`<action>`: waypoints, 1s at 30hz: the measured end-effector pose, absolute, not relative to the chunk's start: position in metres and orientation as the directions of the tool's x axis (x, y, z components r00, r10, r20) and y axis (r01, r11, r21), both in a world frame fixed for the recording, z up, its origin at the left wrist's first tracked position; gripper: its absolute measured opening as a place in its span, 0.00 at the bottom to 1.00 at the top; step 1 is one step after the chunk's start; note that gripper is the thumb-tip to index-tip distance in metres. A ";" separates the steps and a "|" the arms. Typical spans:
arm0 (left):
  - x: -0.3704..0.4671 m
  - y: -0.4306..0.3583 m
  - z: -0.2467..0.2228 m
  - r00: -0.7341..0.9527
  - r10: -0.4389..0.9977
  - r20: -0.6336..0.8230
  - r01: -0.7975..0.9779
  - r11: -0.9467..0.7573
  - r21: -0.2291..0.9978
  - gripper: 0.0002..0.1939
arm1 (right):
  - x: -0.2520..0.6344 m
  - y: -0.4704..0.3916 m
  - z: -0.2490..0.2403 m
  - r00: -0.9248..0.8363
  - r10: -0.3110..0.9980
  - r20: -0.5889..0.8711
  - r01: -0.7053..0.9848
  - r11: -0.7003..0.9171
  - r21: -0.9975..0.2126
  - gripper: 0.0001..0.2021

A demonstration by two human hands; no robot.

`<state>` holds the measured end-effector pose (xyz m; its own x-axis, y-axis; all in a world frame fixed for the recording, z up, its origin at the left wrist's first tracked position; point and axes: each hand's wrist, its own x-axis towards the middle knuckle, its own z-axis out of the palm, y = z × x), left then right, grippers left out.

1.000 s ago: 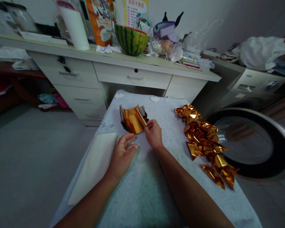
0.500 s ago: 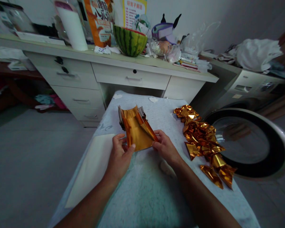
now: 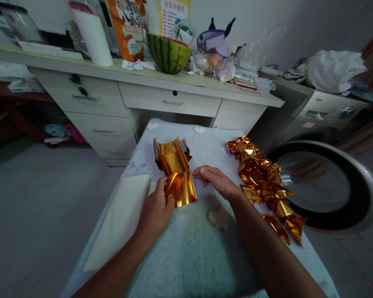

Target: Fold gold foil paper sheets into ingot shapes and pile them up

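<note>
A shiny gold foil sheet [image 3: 183,189] bends near the middle of the cloth-covered table. My left hand [image 3: 158,205] grips its left edge between thumb and fingers. Directly behind it lies a curved stack of the same gold foil [image 3: 173,155], with darker folded edges along both sides. My right hand [image 3: 216,180] hovers just right of the sheet, fingers stretched out and apart from it, holding nothing. To the right of that hand, several crumpled gold foil pieces [image 3: 259,174] form a long heap.
A white folded sheet [image 3: 121,219] lies on the table's left side. An open washing machine door [image 3: 323,186] juts beside the right edge. Behind stands a white desk [image 3: 174,101] bearing a cut watermelon [image 3: 168,54], an orange snack bag [image 3: 129,33] and clutter.
My right hand has let go of the foil and moved slightly away. The sheet has shifted toward me, its front part now curved, still in my left hand.
</note>
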<state>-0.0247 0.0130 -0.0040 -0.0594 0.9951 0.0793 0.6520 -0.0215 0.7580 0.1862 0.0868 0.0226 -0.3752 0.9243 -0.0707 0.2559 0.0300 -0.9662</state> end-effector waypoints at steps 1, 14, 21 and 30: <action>-0.025 0.013 -0.003 -0.066 0.995 0.071 0.664 -0.009 0.748 0.23 | 0.183 0.089 0.024 -0.396 0.915 -0.070 0.270 0.043 -0.962 0.20; -0.026 0.008 0.002 0.026 0.998 -0.050 0.876 0.001 0.483 0.24 | 0.161 0.095 0.025 -0.451 0.892 -0.021 0.304 0.132 -0.944 0.17; -0.024 0.008 0.004 0.027 0.987 -0.157 0.919 0.038 0.393 0.22 | 0.156 0.104 0.023 -0.557 0.829 0.043 0.424 0.329 -0.844 0.18; -0.024 0.009 0.003 0.044 0.981 -0.187 0.916 0.035 0.399 0.22 | 0.130 0.125 0.019 -0.552 0.834 0.022 0.390 0.281 -0.877 0.16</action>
